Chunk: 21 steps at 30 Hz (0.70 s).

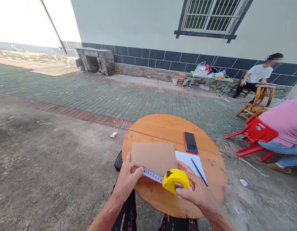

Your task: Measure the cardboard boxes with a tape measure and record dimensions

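A yellow tape measure point(176, 180) sits in my right hand point(195, 186), with the thumb on its near side. Its white blade point(153, 175) is drawn out to the left, with large digits up to 8 showing. The end of the blade is pinched between thumb and finger of my left hand point(129, 175). Just beyond the blade lies a brown cardboard piece point(154, 156), whose left edge is beside my left fingers. A white sheet of paper point(187, 156) is partly hidden by my right hand, and a dark pen point(198, 171) rests on it.
A phone with a red edge point(191, 142) lies on the round wooden table point(160, 123). To the right, a person in pink sits on a red plastic chair point(259, 130). Farther back are a wooden chair point(260, 96), a seated person in white and a cluttered folding table point(193, 73).
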### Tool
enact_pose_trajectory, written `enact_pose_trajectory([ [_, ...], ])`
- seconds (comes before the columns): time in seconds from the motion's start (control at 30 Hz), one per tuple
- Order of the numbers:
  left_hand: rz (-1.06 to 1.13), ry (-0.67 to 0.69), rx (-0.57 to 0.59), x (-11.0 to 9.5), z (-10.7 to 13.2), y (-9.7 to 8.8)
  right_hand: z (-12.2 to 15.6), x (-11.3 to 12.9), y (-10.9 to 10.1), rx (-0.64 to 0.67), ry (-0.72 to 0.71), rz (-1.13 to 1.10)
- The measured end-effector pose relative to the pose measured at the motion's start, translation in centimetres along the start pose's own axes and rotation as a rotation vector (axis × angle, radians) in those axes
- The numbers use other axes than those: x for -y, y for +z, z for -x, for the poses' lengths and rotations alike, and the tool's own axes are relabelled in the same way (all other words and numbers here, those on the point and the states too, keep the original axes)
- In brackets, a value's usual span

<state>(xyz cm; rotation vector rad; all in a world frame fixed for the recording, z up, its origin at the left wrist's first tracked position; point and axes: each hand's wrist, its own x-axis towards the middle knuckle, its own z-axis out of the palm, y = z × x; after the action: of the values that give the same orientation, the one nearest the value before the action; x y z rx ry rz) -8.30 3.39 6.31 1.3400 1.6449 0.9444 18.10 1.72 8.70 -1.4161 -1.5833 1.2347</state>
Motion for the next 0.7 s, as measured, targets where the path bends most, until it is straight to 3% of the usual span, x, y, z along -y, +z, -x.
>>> enact_pose_trajectory([
  [0.17,0.045,0.066,0.018,0.6,-1.1,0.6,0.6,-1.0,0.6,-0.047,-0.024,0.048],
  [0.33,0.064,0.152,0.126,-0.8,-5.0,0.4,0.4,-0.7,2.0,-0.198,0.029,0.009],
  [0.47,0.061,0.167,0.175,-1.2,-7.5,0.1,-0.7,-0.3,3.0,-0.247,0.041,-0.05],
  [0.6,0.061,0.178,0.2,-1.0,-7.5,-0.2,-1.1,0.1,3.5,-0.291,0.028,-0.006],
  [0.7,0.001,0.17,0.111,-1.6,-5.8,-1.0,0.5,0.4,4.3,-0.348,-0.018,0.108],
])
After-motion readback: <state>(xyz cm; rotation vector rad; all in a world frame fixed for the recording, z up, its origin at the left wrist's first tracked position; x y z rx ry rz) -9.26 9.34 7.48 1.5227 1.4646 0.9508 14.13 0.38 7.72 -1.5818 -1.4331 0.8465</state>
